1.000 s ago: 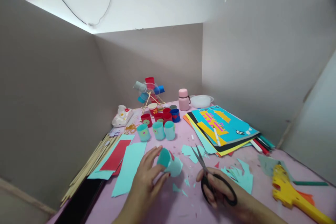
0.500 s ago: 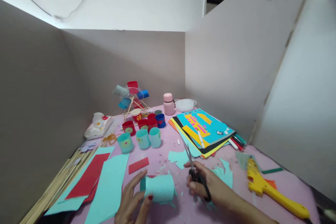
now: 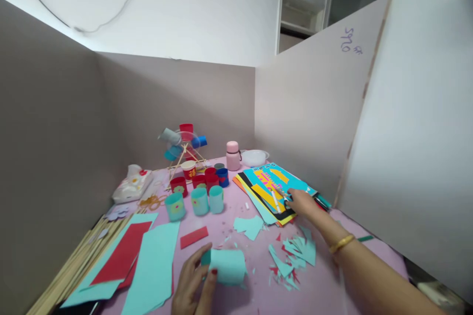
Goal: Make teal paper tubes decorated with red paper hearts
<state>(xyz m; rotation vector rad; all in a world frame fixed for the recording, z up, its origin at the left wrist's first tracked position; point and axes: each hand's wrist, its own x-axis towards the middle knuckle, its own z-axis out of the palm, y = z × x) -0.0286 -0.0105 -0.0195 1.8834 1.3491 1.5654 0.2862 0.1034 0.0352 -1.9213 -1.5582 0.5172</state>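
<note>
Left hand (image 3: pixel 192 283): my fingers curled round a smooth teal paper tube (image 3: pixel 226 266), lying sideways on the pink table (image 3: pixel 236 236).
Scraps (image 3: pixel 293 253): jagged teal and red paper offcuts.
Right hand (image 3: pixel 303 202): I reached onto the glossy card stack (image 3: pixel 269 189); I couldn't tell its finger spread.

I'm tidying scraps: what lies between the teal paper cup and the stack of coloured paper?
In the head view, a loose teal paper scrap lies on the pink table between teal paper cup and stack.

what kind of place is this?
Likely a partitioned craft desk: stacked coloured paper sheets, paper scraps, decorated paper cups and a cup-and-stick model wheel on a pink table.
</note>
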